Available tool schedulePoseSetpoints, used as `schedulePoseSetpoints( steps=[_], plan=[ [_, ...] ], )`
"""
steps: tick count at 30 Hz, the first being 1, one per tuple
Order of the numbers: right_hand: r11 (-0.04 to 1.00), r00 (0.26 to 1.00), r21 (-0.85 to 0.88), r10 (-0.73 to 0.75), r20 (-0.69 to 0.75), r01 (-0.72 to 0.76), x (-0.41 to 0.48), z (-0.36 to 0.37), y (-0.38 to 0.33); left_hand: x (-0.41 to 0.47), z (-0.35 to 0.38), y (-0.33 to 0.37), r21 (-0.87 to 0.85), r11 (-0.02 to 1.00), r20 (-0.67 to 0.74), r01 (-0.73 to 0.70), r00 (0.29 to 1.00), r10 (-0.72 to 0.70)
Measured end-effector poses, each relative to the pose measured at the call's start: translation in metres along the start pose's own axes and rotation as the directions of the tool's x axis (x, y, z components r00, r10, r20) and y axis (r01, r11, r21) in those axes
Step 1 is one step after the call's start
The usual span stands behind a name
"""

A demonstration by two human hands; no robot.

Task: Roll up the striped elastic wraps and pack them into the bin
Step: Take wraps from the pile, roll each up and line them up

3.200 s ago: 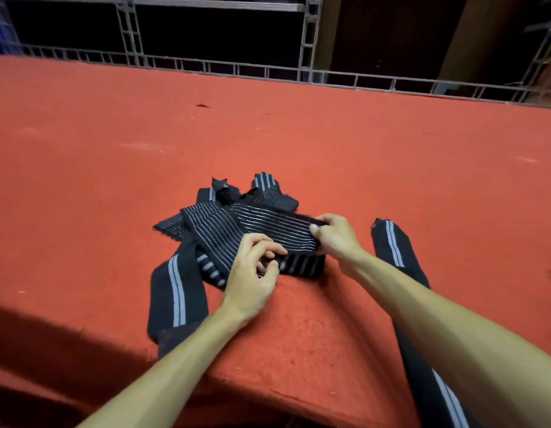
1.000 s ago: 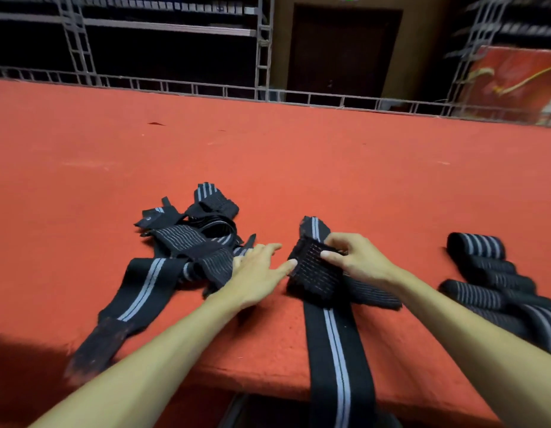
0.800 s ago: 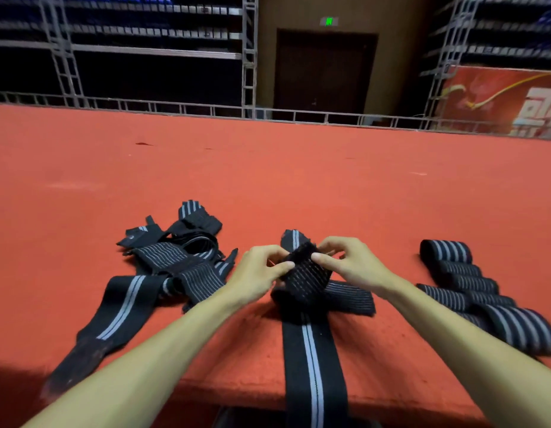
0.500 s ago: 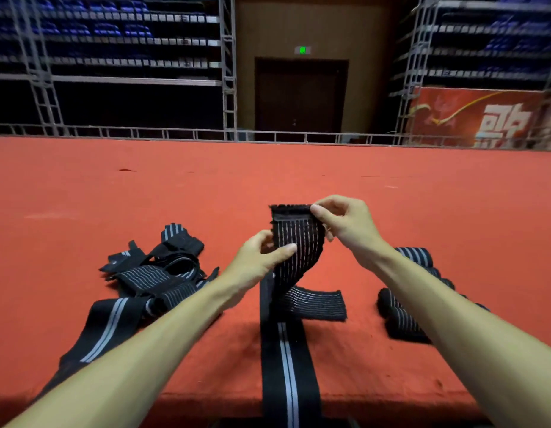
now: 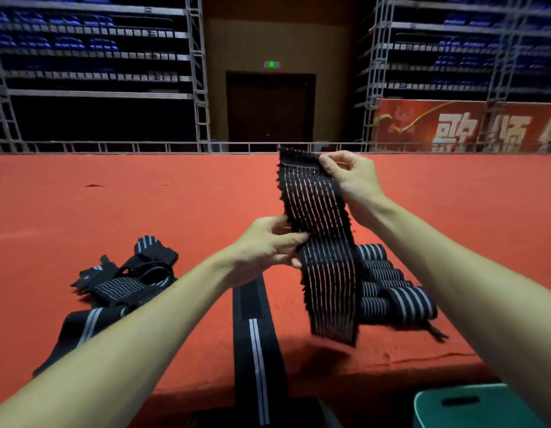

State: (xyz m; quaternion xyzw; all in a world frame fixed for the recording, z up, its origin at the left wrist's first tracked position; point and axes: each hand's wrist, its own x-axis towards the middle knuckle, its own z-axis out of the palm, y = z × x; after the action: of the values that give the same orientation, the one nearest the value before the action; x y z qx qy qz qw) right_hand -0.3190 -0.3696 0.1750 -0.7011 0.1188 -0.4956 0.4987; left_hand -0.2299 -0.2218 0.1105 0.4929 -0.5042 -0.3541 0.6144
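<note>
Centre of frame: striped wrap point(image 5: 322, 242) held upright above the red table point(image 5: 144, 205), top end pinched by right hand point(image 5: 351, 177), left edge gripped halfway down by left hand point(image 5: 265, 245), lower end hanging loose. Behind it, right of centre: rolls point(image 5: 397, 299) lying side by side. Lower centre: flat strap point(image 5: 255, 335) draped over the near table edge. Left: tangled pile point(image 5: 125, 282) of unrolled wraps. Bottom right corner: green bin point(image 5: 471, 409) below the table edge.

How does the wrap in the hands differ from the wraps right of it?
The held wrap is unrolled; the rolled wraps are wound up. The held wrap hangs from the left hand and right hand; the rolled wraps rest on the table. Both are black with pale stripes.
</note>
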Motion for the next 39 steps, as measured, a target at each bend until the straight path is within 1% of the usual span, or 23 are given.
schedulePoseSetpoints(
  steps=[2, 4, 8, 10, 13, 16, 18, 19, 21, 24, 26, 27, 29, 30, 32, 34, 36, 39],
  plan=[
    [0.996, 1.0, -0.083, 0.013, 0.013, -0.011, 0.0, -0.007, 0.007, 0.001, 0.005, -0.004, -0.06, 0.997, 0.03, 0.042, 0.999, -0.04],
    [0.985, 0.998, -0.166, 0.052, 0.047, -0.043, -0.001, -0.012, 0.022, 0.004, 0.007, -0.022, -0.068, 0.994, 0.021, 0.081, 0.997, -0.079],
    [0.941, 0.977, -0.308, 0.183, 0.111, -0.141, -0.005, -0.021, 0.07, 0.015, 0.005, -0.078, 0.041, 0.976, -0.024, 0.215, 0.976, -0.214],
    [0.912, 0.973, -0.38, 0.206, 0.106, -0.152, -0.006, -0.026, 0.095, 0.02, 0.005, -0.108, 0.075, 0.96, -0.071, 0.269, 0.962, -0.264],
    [0.876, 0.967, -0.445, 0.242, 0.076, -0.184, -0.002, -0.033, 0.132, 0.027, 0.002, -0.146, 0.152, 0.938, -0.127, 0.312, 0.947, -0.294],
    [0.859, 0.95, -0.448, 0.307, 0.06, -0.249, 0.003, -0.035, 0.16, 0.04, -0.006, -0.172, 0.366, 0.878, -0.189, 0.309, 0.948, -0.255],
    [0.862, 0.934, -0.401, 0.355, 0.037, -0.311, 0.006, -0.033, 0.175, 0.051, -0.012, -0.187, 0.545, 0.788, -0.229, 0.286, 0.955, -0.188],
    [0.854, 0.928, -0.395, 0.373, 0.012, -0.338, 0.008, -0.031, 0.183, 0.056, -0.014, -0.192, 0.607, 0.746, -0.241, 0.273, 0.958, -0.155],
    [0.815, 0.915, -0.439, 0.402, -0.039, -0.377, 0.01, -0.027, 0.199, 0.062, -0.014, -0.2, 0.653, 0.711, -0.268, 0.26, 0.958, -0.105],
    [0.728, 0.895, -0.547, 0.434, -0.098, -0.413, 0.012, -0.021, 0.223, 0.067, -0.014, -0.209, 0.636, 0.725, -0.313, 0.265, 0.947, -0.071],
    [0.666, 0.88, -0.615, 0.464, -0.102, -0.422, 0.012, -0.017, 0.234, 0.067, -0.016, -0.211, 0.649, 0.719, -0.309, 0.248, 0.95, -0.049],
    [0.63, 0.868, -0.652, 0.489, -0.089, -0.422, 0.012, -0.015, 0.237, 0.067, -0.019, -0.211, 0.674, 0.703, -0.285, 0.228, 0.958, -0.037],
    [0.551, 0.838, -0.731, 0.544, -0.051, -0.402, 0.01, -0.011, 0.24, 0.065, -0.027, -0.207, 0.742, 0.651, -0.192, 0.161, 0.981, -0.023],
    [0.522, 0.828, -0.762, 0.56, -0.034, -0.384, 0.008, -0.009, 0.24, 0.062, -0.033, -0.204, 0.766, 0.63, -0.149, 0.125, 0.989, -0.015],
    [0.486, 0.824, -0.808, 0.566, 0.0, -0.333, 0.003, -0.005, 0.236, 0.054, -0.048, -0.196, 0.794, 0.603, -0.115, 0.08, 0.993, 0.019],
    [0.482, 0.842, -0.84, 0.536, 0.057, -0.25, -0.002, 0.001, 0.228, 0.042, -0.067, -0.186, 0.815, 0.575, -0.124, 0.064, 0.99, 0.065],
    [0.503, 0.856, -0.847, 0.501, 0.126, -0.17, -0.008, 0.013, 0.219, 0.025, -0.088, -0.177, 0.839, 0.537, -0.151, 0.086, 0.985, 0.078],
    [0.542, 0.839, -0.838, 0.48, 0.255, -0.055, -0.02, 0.043, 0.205, -0.009, -0.12, -0.165, 0.867, 0.479, -0.214, 0.137, 0.971, 0.109]
  ],
)
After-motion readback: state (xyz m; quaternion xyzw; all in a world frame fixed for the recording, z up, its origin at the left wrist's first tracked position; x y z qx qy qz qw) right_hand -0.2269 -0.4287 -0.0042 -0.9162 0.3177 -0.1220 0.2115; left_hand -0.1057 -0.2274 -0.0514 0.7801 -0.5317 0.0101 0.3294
